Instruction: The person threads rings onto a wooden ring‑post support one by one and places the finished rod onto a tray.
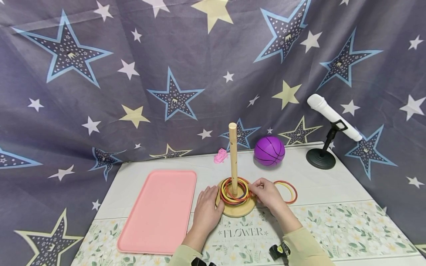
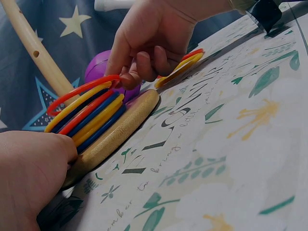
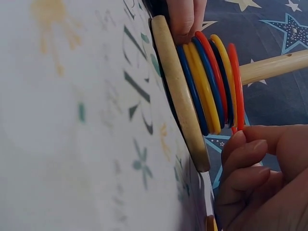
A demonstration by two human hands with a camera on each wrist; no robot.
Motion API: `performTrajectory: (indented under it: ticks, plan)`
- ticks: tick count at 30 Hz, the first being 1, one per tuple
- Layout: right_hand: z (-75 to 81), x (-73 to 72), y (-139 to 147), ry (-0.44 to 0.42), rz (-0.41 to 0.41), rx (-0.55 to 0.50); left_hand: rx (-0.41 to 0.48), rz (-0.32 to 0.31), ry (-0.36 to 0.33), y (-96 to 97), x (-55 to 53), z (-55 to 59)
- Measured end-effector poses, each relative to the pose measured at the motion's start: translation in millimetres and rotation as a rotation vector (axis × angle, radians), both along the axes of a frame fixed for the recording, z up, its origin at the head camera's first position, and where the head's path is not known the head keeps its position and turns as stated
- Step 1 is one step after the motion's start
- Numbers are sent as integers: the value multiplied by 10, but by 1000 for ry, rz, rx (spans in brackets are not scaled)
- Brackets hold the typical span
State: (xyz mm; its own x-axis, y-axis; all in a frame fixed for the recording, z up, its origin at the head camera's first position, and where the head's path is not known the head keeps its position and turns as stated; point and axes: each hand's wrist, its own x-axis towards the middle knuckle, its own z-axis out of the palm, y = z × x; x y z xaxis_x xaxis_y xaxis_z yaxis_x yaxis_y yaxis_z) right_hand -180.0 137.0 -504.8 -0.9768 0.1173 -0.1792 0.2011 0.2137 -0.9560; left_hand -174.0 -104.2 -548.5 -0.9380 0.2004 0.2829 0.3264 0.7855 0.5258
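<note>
A wooden peg [image 1: 233, 159] stands upright on a round wooden base [image 1: 237, 212]. Red, yellow and blue rings [image 3: 207, 86] are stacked round its foot. My right hand [image 1: 267, 194] pinches the edge of the topmost red ring [image 3: 237, 77] between thumb and forefinger. That ring tilts slightly over the stack in the left wrist view. On the other side, my left hand [image 1: 208, 208] rests beside the base, fingers extended along its edge and fingertips right at the rings. A loose red ring [image 1: 296, 194] and a yellow ring [image 1: 288, 186] lie together right of the base.
A pink tray [image 1: 158, 210] lies to the left. Behind the peg are a small pink toy [image 1: 220, 156] and a purple ball [image 1: 269, 151]. A white microphone [image 1: 332, 115] on a black stand [image 1: 321, 159] occupies the back right. A starry cloth [image 1: 206, 55] hangs behind the table.
</note>
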Motion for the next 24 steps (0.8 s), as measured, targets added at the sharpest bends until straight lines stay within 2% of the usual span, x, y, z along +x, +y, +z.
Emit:
performTrajectory:
  ticks: [8, 20, 24]
  plan:
    - [61, 19, 66, 28, 2, -7, 1, 6, -16, 2, 0, 1]
    - [182, 26, 332, 38, -42, 95, 5, 2, -5, -1, -4, -3]
    - [213, 56, 440, 57, -50, 97, 2, 4, -8, -2, -4, -5]
